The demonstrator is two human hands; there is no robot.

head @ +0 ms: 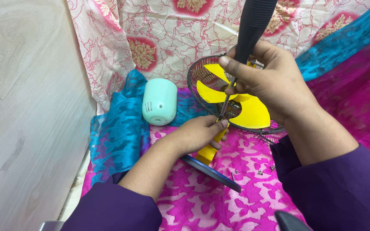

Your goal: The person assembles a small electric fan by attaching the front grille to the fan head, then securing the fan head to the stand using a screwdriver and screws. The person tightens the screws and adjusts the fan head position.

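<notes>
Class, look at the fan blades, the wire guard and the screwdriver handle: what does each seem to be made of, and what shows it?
Fan blades: probably plastic, shown by the even yellow colour and smooth moulded curves.
Wire guard: likely metal, as it is made of thin dark wires; painted or coated, hard to tell.
Screwdriver handle: black ribbed grip, looks like rubber or matte plastic; the right hand holds it.

Bright, even light fills the scene and colours look vivid. Shadows are soft and faint, with no harsh glare. Focus is sharp, apart from slight stretching at the edges
</notes>
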